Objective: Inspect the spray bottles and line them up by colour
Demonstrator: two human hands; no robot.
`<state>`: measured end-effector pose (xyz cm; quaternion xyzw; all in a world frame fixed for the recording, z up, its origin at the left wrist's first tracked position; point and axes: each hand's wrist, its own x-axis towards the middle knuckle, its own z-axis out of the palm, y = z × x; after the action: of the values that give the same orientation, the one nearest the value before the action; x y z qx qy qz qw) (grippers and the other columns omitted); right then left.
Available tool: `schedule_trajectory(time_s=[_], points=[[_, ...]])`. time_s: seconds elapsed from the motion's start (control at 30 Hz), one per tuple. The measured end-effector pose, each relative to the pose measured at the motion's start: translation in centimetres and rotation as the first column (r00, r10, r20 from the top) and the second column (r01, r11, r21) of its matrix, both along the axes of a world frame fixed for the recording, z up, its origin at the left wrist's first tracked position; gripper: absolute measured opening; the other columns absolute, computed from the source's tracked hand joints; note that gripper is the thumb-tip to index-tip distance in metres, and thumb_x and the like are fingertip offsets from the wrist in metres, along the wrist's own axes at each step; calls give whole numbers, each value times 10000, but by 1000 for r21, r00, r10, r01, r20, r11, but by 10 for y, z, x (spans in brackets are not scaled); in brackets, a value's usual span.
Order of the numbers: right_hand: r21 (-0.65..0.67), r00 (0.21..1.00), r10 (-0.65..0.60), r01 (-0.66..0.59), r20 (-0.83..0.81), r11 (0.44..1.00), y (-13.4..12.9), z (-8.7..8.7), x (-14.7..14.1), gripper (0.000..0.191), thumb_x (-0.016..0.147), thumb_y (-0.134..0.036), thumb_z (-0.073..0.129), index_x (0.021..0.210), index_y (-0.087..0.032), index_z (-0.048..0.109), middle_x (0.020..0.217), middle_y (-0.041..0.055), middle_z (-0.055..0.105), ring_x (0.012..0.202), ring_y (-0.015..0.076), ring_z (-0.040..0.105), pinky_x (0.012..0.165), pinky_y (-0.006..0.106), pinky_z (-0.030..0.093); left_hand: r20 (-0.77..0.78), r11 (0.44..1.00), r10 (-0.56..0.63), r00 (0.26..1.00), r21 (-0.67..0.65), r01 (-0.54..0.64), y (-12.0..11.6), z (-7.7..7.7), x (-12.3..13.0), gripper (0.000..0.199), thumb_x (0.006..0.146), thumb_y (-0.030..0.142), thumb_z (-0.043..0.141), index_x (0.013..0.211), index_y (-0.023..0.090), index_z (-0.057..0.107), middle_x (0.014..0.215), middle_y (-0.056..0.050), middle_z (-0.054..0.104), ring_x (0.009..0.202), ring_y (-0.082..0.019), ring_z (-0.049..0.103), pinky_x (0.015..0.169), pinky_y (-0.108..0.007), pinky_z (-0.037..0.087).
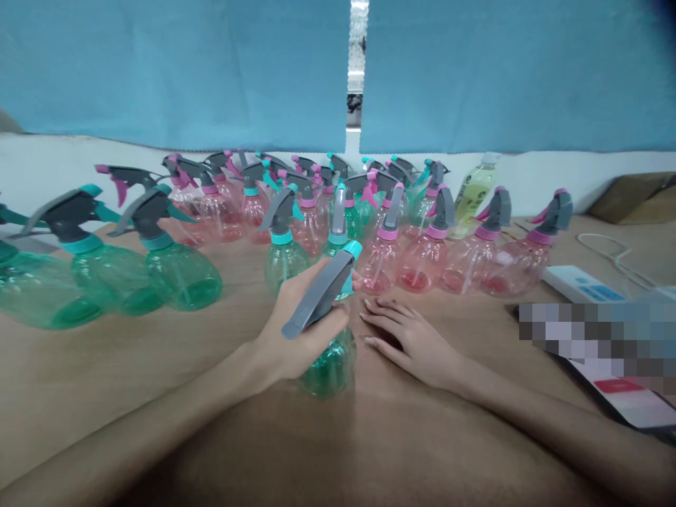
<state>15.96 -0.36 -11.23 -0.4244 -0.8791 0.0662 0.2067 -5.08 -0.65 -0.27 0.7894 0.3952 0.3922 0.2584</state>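
My left hand (301, 331) is wrapped round the neck of a green spray bottle (330, 366) with a grey and turquoise trigger head. The bottle stands near the middle of the table, its head tilting up to the right; my fingers hide its collar. To its right, my right hand (409, 338) lies on the tabletop, fingers stretched out and holding nothing. Just beyond both hands stand a green spray bottle (285, 264) and a pink spray bottle (380, 264).
More green bottles (182, 278) stand at the left. Several pink bottles (422, 264) line the right, with mixed ones behind. A drink bottle (472, 193), a white box (584, 283), a cable (623, 257), a phone-like device (628, 398) and a brown object (631, 197) lie at the right.
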Motion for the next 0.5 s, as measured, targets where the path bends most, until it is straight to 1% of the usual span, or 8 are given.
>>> schedule_trajectory(time_s=[0.1,0.17,0.27,0.37,0.5], points=[[2,1000,-2,2,3,1000,0,-1,0,433,935,-422,445,1316,-226,508,1372,65,524,1295,261,430,1072,518,329,10,999,-31,999,9,30,0,0,0,54,733,183,484,749,217,445,729,19,543,635,-135,508,586,-270,414],[4,1000,-6,6,10,1000,0,-1,0,434,936,-427,441,1315,-226,507,1378,59,518,1299,258,425,1076,515,326,16,999,-39,999,6,39,0,1,0,62,731,191,487,784,219,473,772,5,570,673,-149,534,627,-283,442],[10,1000,-1,1,9,1000,1,-2,1,434,937,-432,437,1312,-226,508,1381,54,514,1304,254,418,1085,511,317,16,999,-33,999,-11,33,0,1,0,56,725,200,492,778,216,482,774,0,581,678,-159,552,621,-292,458],[6,1000,3,-3,18,1000,1,-2,1,443,937,-434,436,1319,-219,502,1384,54,511,1305,248,417,1090,502,313,39,999,-50,998,3,49,0,1,0,66,724,179,493,786,202,492,761,5,568,657,-145,546,606,-280,458],[-1,1000,-6,6,24,1000,1,-1,1,439,938,-431,436,1316,-218,506,1390,53,505,1307,251,413,1085,502,318,50,998,-59,997,30,57,1,0,0,97,716,163,490,806,198,501,773,8,561,686,-142,549,621,-270,451]])
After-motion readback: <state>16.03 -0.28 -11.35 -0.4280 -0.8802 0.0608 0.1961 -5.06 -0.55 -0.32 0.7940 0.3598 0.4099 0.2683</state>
